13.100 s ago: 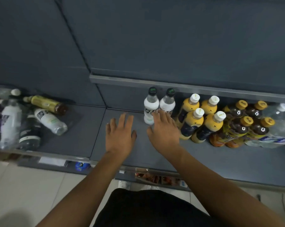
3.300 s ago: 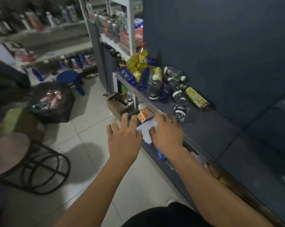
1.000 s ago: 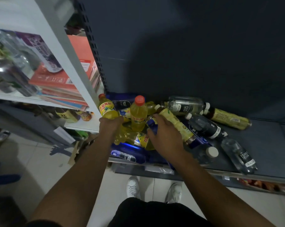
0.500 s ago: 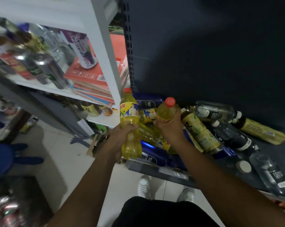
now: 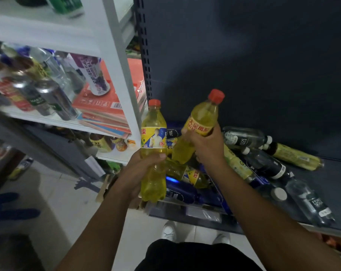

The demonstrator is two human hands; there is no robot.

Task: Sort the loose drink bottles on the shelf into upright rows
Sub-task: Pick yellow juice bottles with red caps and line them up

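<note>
My left hand (image 5: 140,171) grips a yellow drink bottle with a red cap (image 5: 153,137), held upright above the shelf's front edge. My right hand (image 5: 207,147) grips a second yellow red-capped bottle (image 5: 203,116), tilted to the right and lifted off the pile. Below them a heap of loose bottles lies on the dark shelf (image 5: 334,182): another yellow bottle (image 5: 195,176), blue bottles (image 5: 182,194), a green-yellow tea bottle (image 5: 237,165), dark-labelled clear bottles (image 5: 269,165) and a yellow-labelled brown bottle (image 5: 295,155).
A white shelf unit (image 5: 116,75) stands at the left with cans (image 5: 54,100), a purple can (image 5: 93,75) and stacked red packets (image 5: 109,106). The dark back panel (image 5: 263,65) rises behind the pile. My shoes (image 5: 169,230) are on the tiled floor below.
Both hands have lifted their yellow bottles higher out of the pile; the right-hand bottle is now clear of the heap and tilted. The view has moved closer.
</note>
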